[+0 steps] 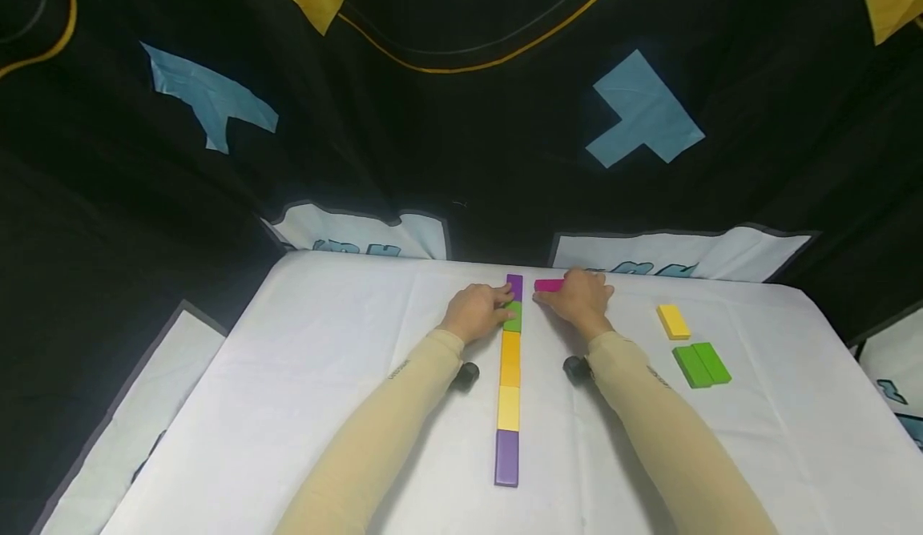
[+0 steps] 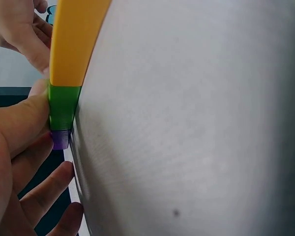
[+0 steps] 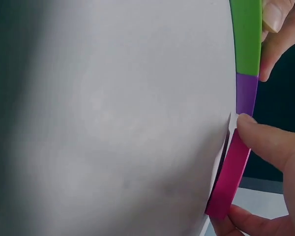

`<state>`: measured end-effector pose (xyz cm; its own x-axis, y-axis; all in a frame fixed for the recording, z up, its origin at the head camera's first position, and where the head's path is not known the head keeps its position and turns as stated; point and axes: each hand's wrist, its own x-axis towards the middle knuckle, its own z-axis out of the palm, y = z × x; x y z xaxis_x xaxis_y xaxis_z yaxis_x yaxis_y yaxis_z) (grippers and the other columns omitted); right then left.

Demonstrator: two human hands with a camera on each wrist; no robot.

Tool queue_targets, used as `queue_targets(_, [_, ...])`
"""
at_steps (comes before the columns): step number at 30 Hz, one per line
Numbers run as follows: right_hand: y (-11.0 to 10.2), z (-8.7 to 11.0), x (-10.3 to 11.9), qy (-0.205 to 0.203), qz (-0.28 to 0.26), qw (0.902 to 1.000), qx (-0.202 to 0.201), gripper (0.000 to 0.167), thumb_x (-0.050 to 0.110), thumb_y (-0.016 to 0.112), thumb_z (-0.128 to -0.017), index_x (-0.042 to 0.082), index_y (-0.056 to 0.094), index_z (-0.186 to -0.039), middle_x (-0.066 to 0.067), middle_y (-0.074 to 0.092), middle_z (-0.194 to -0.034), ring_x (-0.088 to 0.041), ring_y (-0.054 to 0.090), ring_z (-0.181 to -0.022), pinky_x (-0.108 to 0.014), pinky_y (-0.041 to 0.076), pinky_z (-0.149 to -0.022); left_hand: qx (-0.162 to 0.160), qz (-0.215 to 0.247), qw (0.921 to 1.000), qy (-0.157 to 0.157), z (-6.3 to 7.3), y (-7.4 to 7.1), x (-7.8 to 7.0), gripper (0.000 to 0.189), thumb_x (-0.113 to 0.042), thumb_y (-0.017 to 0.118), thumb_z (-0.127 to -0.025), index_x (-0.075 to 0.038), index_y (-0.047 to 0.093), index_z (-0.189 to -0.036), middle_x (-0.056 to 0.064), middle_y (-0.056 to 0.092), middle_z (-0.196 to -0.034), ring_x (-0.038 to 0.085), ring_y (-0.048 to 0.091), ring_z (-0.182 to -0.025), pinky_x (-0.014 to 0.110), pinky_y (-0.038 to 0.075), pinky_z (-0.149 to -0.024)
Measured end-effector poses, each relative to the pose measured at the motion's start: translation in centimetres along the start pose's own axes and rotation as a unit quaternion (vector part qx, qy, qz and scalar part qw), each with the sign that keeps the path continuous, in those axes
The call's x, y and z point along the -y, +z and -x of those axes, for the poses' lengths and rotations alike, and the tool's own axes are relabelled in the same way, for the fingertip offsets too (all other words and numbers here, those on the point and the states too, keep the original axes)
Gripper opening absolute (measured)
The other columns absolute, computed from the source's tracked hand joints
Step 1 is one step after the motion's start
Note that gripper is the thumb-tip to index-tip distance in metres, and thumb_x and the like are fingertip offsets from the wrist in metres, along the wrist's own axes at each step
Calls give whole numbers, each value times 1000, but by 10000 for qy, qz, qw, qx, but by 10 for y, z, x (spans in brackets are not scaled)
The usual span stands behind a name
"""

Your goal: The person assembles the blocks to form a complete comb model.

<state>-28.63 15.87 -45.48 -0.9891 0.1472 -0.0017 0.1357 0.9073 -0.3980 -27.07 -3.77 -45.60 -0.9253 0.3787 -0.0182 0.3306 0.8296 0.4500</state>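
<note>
from my end i see the right hand [image 1: 579,299] with its thumb and fingers clamped on the ends of the pink block [image 3: 229,177], which sits just right of the row's far end, apart from it; whether it touches the white table [image 1: 346,375] i cannot tell. the left hand [image 1: 472,312] is spread, thumb and fingers apart, with its thumb resting on the green block [image 1: 513,323] and its index fingertip at the far purple block [image 1: 515,285]; i see no clamp there. the row runs straight away from me, end to end: the near purple block [image 1: 507,459], then the pale yellow block [image 1: 508,408], the orange block [image 1: 510,359], the green and the far purple. off to the right, beyond the right forearm, i have a loose yellow block [image 1: 673,322] and, nearer me, two green blocks [image 1: 691,367] lying side by side, touching. a black curtain [image 1: 461,142] hangs behind the table.
</note>
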Motion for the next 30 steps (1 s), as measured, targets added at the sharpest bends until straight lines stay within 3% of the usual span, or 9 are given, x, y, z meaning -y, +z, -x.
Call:
queue_targets(6, [1, 0, 1, 202, -31, 9997, 118, 70, 44, 81, -79, -7, 62, -123, -25, 63, -115, -41, 49, -113, -57, 40, -96, 39, 49, 10000, 0, -1, 1, 0, 44, -36, 72, -93, -21, 65, -134, -10, 54, -145, 26, 50, -136, 40, 40, -113])
queue_targets(11, [-5, -2, -11, -8, -296, 9992, 268, 75, 48, 75, -84, -6, 57, -134, -27, 62, -125, -44, 47, -116, -59, 38, -99, 59, 43, 10000, 25, -1, 0, -1, 44, -35, 72, -94, -21, 64, -134, -10, 54, -145, 25, 50, -136, 40, 40, -113])
queue_targets(15, [-9, -6, -24, -469, -602, 9967, 260, 64, 37, 68, -92, -5, 54, -138, -25, 63, -128, -47, 48, -123, -59, 39, -104, 68, 33, 10000, -14, 0, -2, -1, 43, -35, 72, -94, -21, 64, -134, -10, 54, -145, 26, 50, -136, 41, 40, -113])
queue_targets(20, [-10, -8, -30, -868, -940, 9911, 362, 49, 23, 66, -95, -4, 59, -135, -23, 62, -133, -42, 53, -125, -53, 43, -107, 44, -4, 10000, -35, 1, -2, 1, 44, -35, 72, -94, -22, 64, -135, -10, 54, -145, 26, 51, -135, 40, 40, -112])
queue_targets(25, [-9, -8, -30, -994, -842, 9911, 281, 40, 19, 64, -95, -3, 66, -129, -23, 63, -131, -42, 53, -127, -50, 42, -109, 14, 37, 10000, -9, 0, 0, 2, 44, -34, 72, -93, -21, 64, -135, -10, 54, -145, 26, 50, -136, 40, 40, -113])
queue_targets(30, [-10, -7, -25, -846, -544, 9947, 188, 35, 19, 67, -94, 0, 70, -124, -21, 67, -126, -41, 55, -126, -50, 44, -106, -3, 46, 10000, 6, -1, 0, 1, 44, -34, 72, -93, -21, 64, -134, -10, 54, -145, 26, 50, -136, 40, 41, -112])
